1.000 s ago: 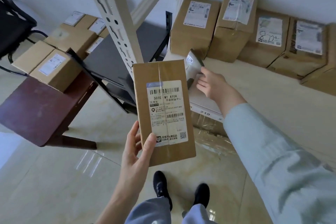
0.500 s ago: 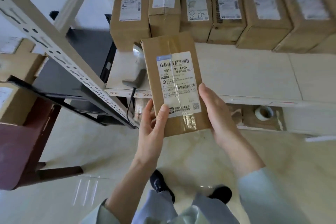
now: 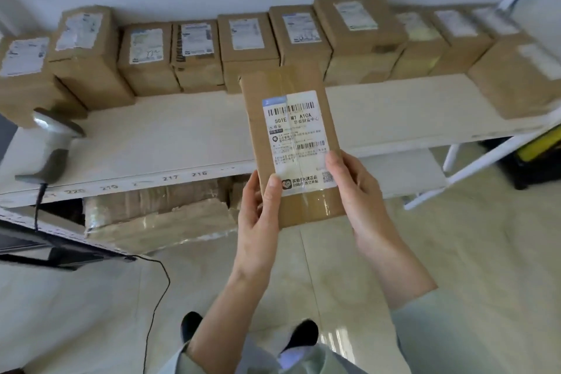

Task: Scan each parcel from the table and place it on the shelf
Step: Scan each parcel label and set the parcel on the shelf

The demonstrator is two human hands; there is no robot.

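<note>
Fingers [image 3: 273, 191] gripping parcel [image 3: 291, 143], above shelf [image 3: 182, 136] front edge

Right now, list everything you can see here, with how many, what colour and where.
held parcel: one, brown with white label, in front of the shelf
shelf: one, white, numbers along its front edge
row of parcels: about eleven, brown, at the back of the shelf against the wall
scanner: one, grey, on the shelf's left end, black cable hanging down
wrapped bundle: one, brown, below the shelf
left hand: grips the parcel's lower left
right hand: grips its lower right
</note>
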